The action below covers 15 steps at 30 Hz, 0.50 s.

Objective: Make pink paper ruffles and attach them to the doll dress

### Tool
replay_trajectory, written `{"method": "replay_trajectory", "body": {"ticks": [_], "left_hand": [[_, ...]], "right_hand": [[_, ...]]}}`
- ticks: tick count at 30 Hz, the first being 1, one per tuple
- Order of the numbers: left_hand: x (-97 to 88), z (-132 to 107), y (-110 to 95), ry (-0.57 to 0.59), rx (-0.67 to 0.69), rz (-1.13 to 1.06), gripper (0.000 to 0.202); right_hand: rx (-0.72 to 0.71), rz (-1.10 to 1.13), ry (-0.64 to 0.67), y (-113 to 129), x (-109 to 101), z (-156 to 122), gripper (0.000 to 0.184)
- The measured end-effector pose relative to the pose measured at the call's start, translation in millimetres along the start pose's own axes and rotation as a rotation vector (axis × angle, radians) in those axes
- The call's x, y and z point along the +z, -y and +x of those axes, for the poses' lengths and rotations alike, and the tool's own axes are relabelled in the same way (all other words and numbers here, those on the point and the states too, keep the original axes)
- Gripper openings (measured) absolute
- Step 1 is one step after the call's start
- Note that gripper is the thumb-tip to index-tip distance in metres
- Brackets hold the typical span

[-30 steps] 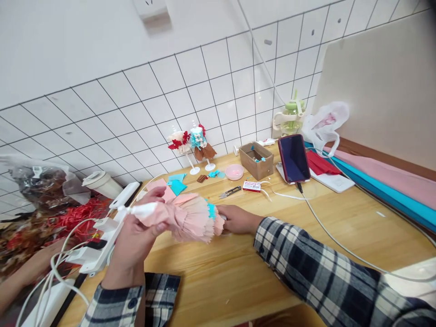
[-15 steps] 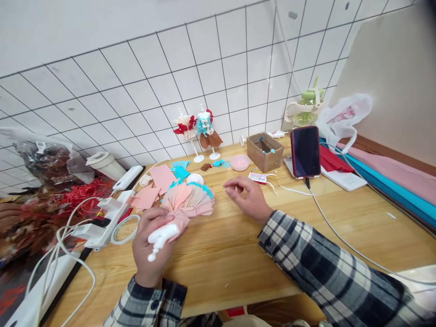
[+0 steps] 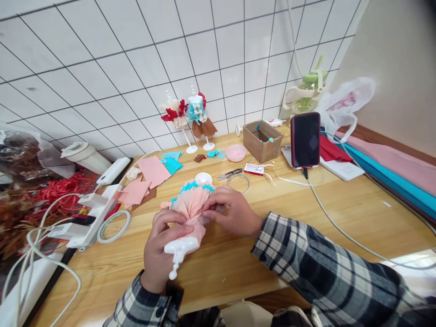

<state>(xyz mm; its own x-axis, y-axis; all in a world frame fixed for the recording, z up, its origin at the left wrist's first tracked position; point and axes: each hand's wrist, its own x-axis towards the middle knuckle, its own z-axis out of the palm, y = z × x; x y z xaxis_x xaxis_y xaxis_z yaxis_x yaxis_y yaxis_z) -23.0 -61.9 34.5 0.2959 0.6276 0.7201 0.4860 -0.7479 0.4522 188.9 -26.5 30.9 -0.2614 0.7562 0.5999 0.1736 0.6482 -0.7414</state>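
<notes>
My left hand (image 3: pixel 160 252) is wrapped round the white torso of a small mannequin doll (image 3: pixel 184 245), which lies over the wooden table (image 3: pixel 272 227) with its neck toward me. The doll wears a pleated pink paper skirt (image 3: pixel 192 202) trimmed in teal, fanned out away from me. At the skirt's waist, the fingers of my right hand (image 3: pixel 228 211) pinch the paper. Both plaid sleeves show.
Two dressed mannequins (image 3: pixel 190 116) stand by the tiled wall. Nearby lie pink paper sheets (image 3: pixel 146 175), teal scraps, snips (image 3: pixel 230 173), a tape ring (image 3: pixel 238 181), a pink dish (image 3: pixel 236 152), a cardboard box (image 3: pixel 262 141), a propped phone (image 3: pixel 304 140) with cable, and a tape roll (image 3: pixel 114 225).
My right hand came back from the table to the skirt's waist and pinched it. The left hand turned the doll and drew it nearer. The camera tilted down.
</notes>
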Motion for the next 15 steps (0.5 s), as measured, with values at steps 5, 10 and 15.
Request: {"method": "replay_trajectory", "body": {"ticks": [5, 10, 15], "left_hand": [[-1.7, 5, -6, 0.044, 0.051, 0.015, 0.009], [-2.6, 3, -5, 0.038, 0.066, 0.030, 0.012], [-5.0, -5, 1, -0.054, 0.000, 0.052, 0.020]], "right_hand": [[-0.019, -0.051, -0.005, -4, -2, 0, 0.013], [-0.063, 0.005, 0.024, -6, -3, 1, 0.016], [-0.172, -0.071, -0.093, 2, -4, -5, 0.014]]}}
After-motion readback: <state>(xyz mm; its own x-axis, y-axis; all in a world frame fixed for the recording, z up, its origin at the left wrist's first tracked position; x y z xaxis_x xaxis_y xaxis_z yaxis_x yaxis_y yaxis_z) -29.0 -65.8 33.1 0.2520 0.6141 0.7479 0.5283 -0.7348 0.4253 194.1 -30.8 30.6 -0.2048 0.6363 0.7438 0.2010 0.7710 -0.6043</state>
